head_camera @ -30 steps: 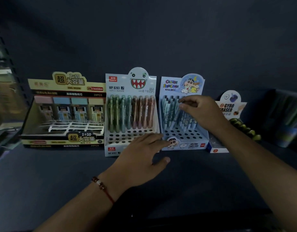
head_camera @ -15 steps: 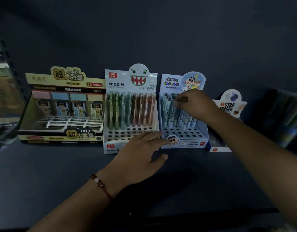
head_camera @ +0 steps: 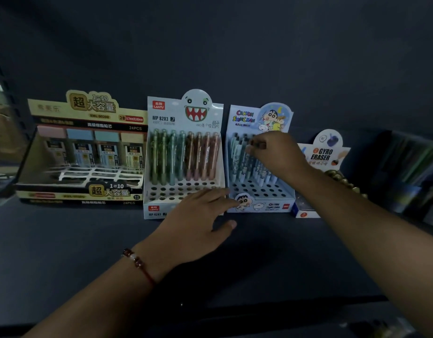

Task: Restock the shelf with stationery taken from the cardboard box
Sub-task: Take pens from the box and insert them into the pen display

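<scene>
The right hand [head_camera: 277,154] reaches into the Crayon Shinchan pen box [head_camera: 260,164], its fingertips pinching the top of 1 pen [head_camera: 255,143] standing in the back rows; the left hand [head_camera: 198,220] lies flat with fingers straight, holding nothing, fingertips touching the front of that box, which stands on the dark shelf [head_camera: 64,240]; just left of the left hand's fingers is the monster pen box [head_camera: 183,154], and further left the pencil-lead box [head_camera: 83,152]; beyond the right wrist stands the gyro eraser box [head_camera: 320,162].

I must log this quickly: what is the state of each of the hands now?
Left hand: open, fingers straight, touching the front of the Crayon Shinchan pen display box.
Right hand: closed, pinching a pen top in that box.
</scene>
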A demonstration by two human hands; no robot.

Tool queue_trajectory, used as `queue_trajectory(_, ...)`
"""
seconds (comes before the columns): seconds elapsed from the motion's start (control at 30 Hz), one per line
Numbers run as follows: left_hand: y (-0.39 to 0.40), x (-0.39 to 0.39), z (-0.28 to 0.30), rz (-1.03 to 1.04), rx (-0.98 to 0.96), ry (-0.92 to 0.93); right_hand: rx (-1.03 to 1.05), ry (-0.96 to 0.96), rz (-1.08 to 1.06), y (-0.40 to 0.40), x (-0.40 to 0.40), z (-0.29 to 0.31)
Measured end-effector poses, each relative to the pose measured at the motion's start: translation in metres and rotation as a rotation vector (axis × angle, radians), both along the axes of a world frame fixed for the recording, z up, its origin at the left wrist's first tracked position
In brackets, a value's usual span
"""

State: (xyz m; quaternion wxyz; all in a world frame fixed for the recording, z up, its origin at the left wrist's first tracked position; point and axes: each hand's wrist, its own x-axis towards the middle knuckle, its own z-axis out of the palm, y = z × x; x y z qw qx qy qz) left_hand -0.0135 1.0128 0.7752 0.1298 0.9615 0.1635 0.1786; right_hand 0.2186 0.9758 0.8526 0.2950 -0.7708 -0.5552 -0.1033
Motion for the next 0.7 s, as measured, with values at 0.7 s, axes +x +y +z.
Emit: queue_trajectory(0.7, -0.218, 0.055, -0.016, -0.574, -0.032, 0.062, -0.144, 0.162, -0.155, -0.428, -0.038, -0.101)
